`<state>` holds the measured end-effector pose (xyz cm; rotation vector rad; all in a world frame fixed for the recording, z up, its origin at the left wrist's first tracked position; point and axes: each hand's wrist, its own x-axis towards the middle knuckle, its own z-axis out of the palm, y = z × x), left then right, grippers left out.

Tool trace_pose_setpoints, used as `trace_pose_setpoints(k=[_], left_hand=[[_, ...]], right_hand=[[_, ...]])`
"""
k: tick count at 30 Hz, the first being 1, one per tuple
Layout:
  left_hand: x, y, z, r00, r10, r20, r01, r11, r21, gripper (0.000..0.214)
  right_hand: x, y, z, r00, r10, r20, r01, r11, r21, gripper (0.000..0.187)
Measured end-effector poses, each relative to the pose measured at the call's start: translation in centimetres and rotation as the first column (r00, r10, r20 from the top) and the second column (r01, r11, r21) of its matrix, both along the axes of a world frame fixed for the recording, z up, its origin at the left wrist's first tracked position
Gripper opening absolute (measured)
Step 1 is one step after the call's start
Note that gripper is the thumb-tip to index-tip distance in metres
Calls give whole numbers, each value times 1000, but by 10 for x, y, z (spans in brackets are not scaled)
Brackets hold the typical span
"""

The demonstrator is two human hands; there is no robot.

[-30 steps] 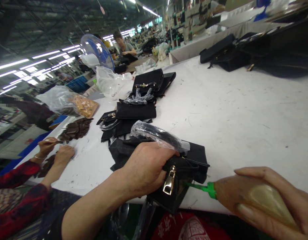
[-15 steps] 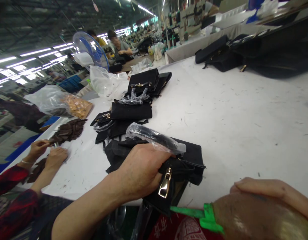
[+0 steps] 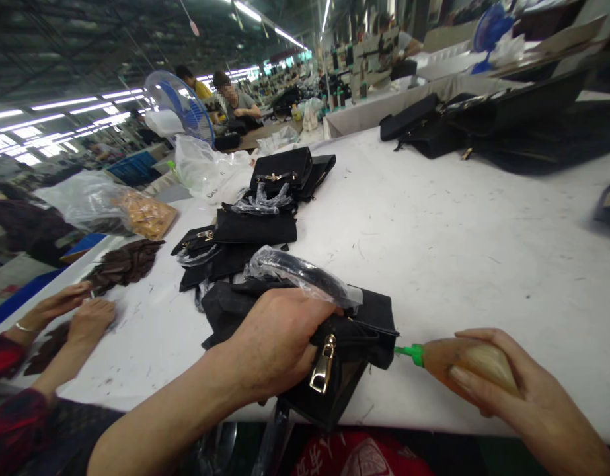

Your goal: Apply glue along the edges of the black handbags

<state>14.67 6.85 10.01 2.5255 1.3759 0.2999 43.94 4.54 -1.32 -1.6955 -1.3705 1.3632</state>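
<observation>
My left hand (image 3: 277, 340) is closed around a small black bag (image 3: 357, 330) at the near edge of the white table (image 3: 458, 238). A gold padlock (image 3: 322, 365) hangs from the bag under my fingers, and its plastic-wrapped handle (image 3: 305, 272) sticks up behind them. My right hand (image 3: 523, 396) grips a soft brownish squeeze bottle (image 3: 463, 362). The bottle's green nozzle (image 3: 408, 352) touches the bag's right edge.
More black bags (image 3: 258, 225) lie in a pile behind, and others (image 3: 483, 125) at the far right. A co-worker's two hands (image 3: 71, 314) rest on dark brown leather pieces (image 3: 121, 261) at left. Plastic bags (image 3: 106, 208) and a blue fan (image 3: 178, 112) stand beyond.
My right hand dropped below the table edge with the bottle, then rose again; its nozzle now meets the bag's right side. The left hand kept its grip. The view shifted slightly.
</observation>
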Motion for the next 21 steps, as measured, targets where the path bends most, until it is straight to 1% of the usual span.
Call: trace_pose_setpoints(k=[4, 7, 9, 12, 15, 17, 18, 19, 20, 21], left_hand=[[2, 1, 1, 1000, -1, -3, 1, 1000, 18, 19], [2, 0, 2, 1000, -6, 0, 6, 1000, 19, 19], [2, -1, 1, 1000, 1, 6, -2, 1000, 12, 19], [1, 0, 1, 1000, 13, 14, -13, 1000, -8, 20], [1, 3, 0, 999, 29, 19, -29, 999, -28, 19], [-1, 3, -1, 999, 36, 19, -35, 999, -35, 20], [-3, 3, -3, 999, 37, 18, -36, 999, -38, 20], [-6, 3, -6, 999, 43, 23, -42, 999, -35, 21], [-10, 5, -10, 998, 51, 30, -50, 998, -41, 21], [-14, 8, -16, 996, 70, 48, -69, 997, -20, 19]], right_hand=[[-7, -3, -1, 999, 37, -24, -37, 999, -12, 48], [-8, -2, -2, 1000, 21, -16, -20, 1000, 11, 47], [-7, 0, -5, 999, 40, -18, -40, 999, 15, 44], [-5, 5, -13, 992, 98, -82, -99, 995, -1, 40], [-4, 7, -23, 989, 83, -125, -85, 996, -11, 39], [-4, 6, -28, 975, 68, -211, -79, 996, -42, 41], [-4, 5, -30, 955, 56, -292, -78, 995, -65, 43], [-4, 4, -32, 923, 2, -386, -35, 996, -78, 44], [-3, 3, -35, 864, -69, -499, 25, 995, -95, 44], [-1, 3, -39, 782, -126, -610, 76, 991, -107, 43]])
